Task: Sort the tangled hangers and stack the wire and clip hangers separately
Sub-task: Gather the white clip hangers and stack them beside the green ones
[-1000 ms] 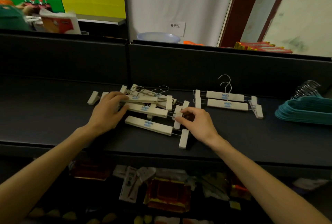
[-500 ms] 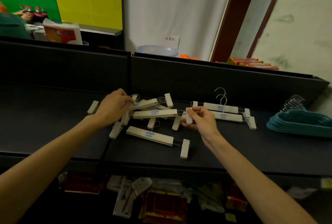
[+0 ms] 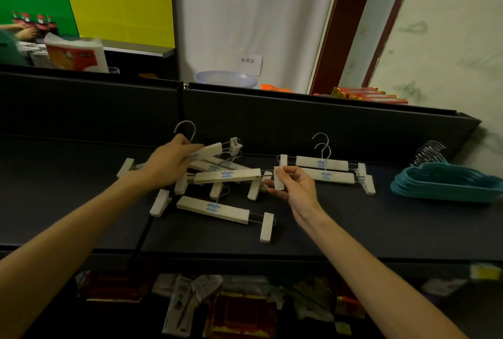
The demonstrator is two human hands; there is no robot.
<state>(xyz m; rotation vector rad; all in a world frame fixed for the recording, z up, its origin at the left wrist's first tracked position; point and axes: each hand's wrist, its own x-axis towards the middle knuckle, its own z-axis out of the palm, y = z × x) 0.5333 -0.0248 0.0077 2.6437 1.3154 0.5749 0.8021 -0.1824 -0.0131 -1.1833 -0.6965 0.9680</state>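
A tangle of cream wooden clip hangers [image 3: 217, 167] lies on the dark shelf [image 3: 353, 230]. My left hand [image 3: 170, 162] grips the bar of one hanger [image 3: 212, 148], raised above the pile with its wire hook pointing up. My right hand [image 3: 294, 186] pinches the right-end clip [image 3: 279, 178] of another hanger [image 3: 227, 175], lifted level over the pile. One clip hanger [image 3: 213, 209] lies apart in front. Two sorted clip hangers [image 3: 325, 168] lie side by side to the right. A stack of teal hangers [image 3: 446, 183] with metal hooks sits at far right.
A dark back panel [image 3: 299, 121] walls the shelf behind. A lower shelf holds packaged goods [image 3: 231, 308]. Behind the panel stand a plastic basin [image 3: 226, 79], a paper pack [image 3: 76, 54] and bottles at the left.
My left hand has lifted its hanger off the pile, hook now upright. My right hand has raised the clip end of another hanger. The camera has tilted up a little.
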